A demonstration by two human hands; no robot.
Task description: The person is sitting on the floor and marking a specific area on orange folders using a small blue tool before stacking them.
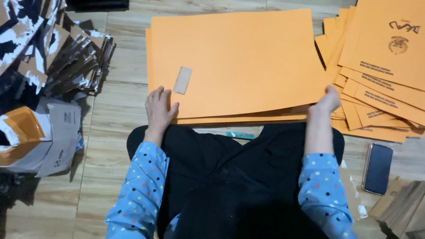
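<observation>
On the tiled floor (119, 66), just ahead of the person's crossed black-clad legs, sits a stack of large orange sheets (234, 62), top sheet lying flat and a bit skewed over the ones below.

Left hand (158, 107): flat, palm down, fingers spread on the near-left corner of the top sheet. Pressing, not gripping.

Right hand (326, 100): at the near-right corner of the stack, fingers curled around the sheet edge and out of sight under it. Looks like a pinch on the top sheet's corner, but the fingertips are hidden.

Small tan comb-edged card (182, 80) lies loose on the top sheet, just beyond the left hand's fingertips, not touching them.

Both sleeves are blue with coloured dots.

Right of the stack: a fanned pile of orange printed sheets (380, 66), overlapping, dark print on the upper ones. Near the right knee a dark phone (377, 168) lies face up on the floor.

Left side: heap of folded dark-and-white cartons (57, 48); nearer, a grey paper bag (62, 132) on its side.
</observation>
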